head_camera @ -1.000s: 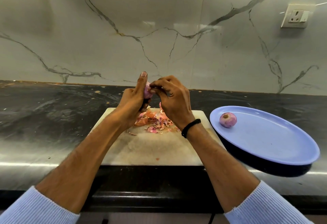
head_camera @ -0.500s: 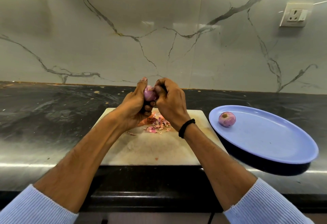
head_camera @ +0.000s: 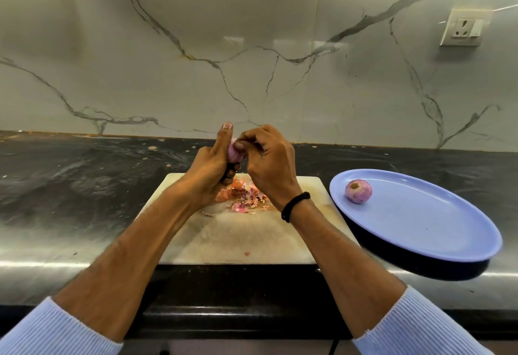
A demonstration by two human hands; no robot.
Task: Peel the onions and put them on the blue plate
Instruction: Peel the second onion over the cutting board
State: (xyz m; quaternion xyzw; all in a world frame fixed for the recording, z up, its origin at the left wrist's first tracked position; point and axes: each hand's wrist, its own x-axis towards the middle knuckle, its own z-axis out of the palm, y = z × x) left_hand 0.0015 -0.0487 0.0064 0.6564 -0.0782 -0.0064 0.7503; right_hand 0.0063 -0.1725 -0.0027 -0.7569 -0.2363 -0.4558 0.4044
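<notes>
We hold a small purple onion [head_camera: 233, 153] above the cutting board [head_camera: 238, 237]: our left hand [head_camera: 208, 169] grips it, our right hand [head_camera: 270, 162] pinches at its top. Peel scraps [head_camera: 244, 197] lie on the board's far half. Right of the board, the blue plate [head_camera: 420, 225] carries a peeled onion [head_camera: 358, 191].

A pale rectangular stone cutting board [head_camera: 241, 237] lies on the dark, glossy marbled bench [head_camera: 84, 186], its near edge at the bench's front. Behind the bench rises a white marble wall with grey veins [head_camera: 196, 60]. A white wall socket [head_camera: 465, 28] sits at the upper right.
</notes>
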